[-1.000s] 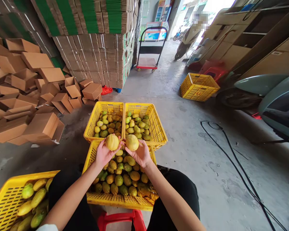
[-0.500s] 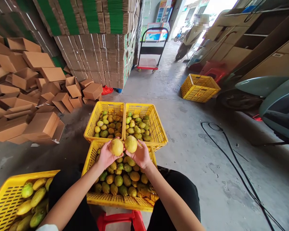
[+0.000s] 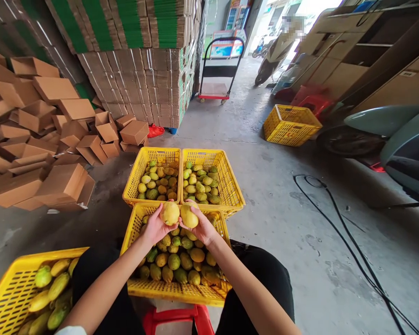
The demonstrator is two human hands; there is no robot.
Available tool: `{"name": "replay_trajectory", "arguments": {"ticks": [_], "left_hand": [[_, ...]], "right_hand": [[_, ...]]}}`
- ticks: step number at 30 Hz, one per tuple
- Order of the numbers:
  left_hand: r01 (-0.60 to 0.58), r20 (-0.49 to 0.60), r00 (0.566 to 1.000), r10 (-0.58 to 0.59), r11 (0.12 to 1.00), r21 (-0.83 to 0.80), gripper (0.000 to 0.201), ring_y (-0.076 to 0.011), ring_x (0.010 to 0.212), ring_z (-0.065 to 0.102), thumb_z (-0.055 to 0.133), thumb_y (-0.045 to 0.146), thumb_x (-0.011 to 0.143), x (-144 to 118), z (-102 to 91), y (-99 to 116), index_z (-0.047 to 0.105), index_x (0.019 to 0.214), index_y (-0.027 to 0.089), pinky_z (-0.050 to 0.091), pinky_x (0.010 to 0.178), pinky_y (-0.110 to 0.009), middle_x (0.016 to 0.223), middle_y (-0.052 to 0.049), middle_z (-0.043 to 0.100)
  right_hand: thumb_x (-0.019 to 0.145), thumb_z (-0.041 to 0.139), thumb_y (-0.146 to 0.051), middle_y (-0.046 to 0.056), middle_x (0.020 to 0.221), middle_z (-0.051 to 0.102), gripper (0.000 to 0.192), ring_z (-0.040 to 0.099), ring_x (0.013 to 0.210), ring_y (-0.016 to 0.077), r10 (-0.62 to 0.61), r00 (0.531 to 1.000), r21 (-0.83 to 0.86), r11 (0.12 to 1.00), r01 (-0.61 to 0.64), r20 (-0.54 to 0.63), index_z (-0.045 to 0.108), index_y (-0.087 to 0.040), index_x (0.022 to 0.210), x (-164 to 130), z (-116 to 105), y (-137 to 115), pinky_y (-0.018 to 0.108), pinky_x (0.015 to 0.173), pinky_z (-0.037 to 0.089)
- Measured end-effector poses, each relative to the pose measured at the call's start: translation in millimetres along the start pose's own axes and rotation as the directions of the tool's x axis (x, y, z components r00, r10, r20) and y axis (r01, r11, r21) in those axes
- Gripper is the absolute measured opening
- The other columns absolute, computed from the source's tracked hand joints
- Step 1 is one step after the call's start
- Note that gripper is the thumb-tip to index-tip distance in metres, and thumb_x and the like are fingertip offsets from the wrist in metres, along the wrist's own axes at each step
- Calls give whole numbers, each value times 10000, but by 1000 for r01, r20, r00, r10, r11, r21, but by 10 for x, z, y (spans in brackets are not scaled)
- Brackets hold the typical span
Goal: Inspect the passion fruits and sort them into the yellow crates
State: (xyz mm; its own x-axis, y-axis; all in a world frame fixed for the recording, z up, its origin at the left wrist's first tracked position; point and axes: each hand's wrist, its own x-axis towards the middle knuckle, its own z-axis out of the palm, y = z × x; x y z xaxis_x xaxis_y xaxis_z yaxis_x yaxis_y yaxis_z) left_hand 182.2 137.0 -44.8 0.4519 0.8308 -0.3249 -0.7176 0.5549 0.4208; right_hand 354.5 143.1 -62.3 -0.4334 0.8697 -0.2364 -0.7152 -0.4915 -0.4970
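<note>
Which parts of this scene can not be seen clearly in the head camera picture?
- Undersides of the two yellow fruits: covered by the left hand and right hand.
- Near crate: lower fruit layers buried.
- Left crate: cut off by the frame edge.
- Doorway figure: blurred.

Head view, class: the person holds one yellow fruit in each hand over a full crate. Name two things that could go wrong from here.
1. The left hand and right hand press their yellow fruits together; a loose grip could drop one, perhaps bruising it.
2. The near crate is piled high, so added fruit might roll over its rim onto the concrete floor.
</note>
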Motion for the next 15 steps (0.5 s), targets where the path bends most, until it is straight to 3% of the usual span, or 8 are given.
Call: {"name": "replay_trajectory", "arguments": {"ticks": [4,9,15], "left_hand": [[-13,-30,999,13,1000,-22,417,-225,856,675,416,318,933,13,-23,4,490,1314,166,569,650,-306,1028,-139,655],[-46,-30,999,46,999,-23,425,-245,880,673,396,303,925,50,-61,46,483,1319,170,568,695,-363,1049,-145,651],[-68,-75,995,68,998,-7,371,-195,854,669,438,343,939,66,-23,5,530,1247,157,561,749,-296,1028,-120,657]], "right_hand": [[790,641,-311,8,958,664,327,686,755,176,12,999,26,1000,-10,-48,486,-269,1075,-4,24,-47,337,668,583],[741,561,-277,43,1011,678,391,665,903,230,27,999,120,992,-31,30,509,-245,1127,18,-3,-114,436,781,561],[792,615,-288,9,1020,658,327,667,877,187,-11,1000,62,998,9,19,509,-275,1101,26,-16,-101,401,808,554]]}}
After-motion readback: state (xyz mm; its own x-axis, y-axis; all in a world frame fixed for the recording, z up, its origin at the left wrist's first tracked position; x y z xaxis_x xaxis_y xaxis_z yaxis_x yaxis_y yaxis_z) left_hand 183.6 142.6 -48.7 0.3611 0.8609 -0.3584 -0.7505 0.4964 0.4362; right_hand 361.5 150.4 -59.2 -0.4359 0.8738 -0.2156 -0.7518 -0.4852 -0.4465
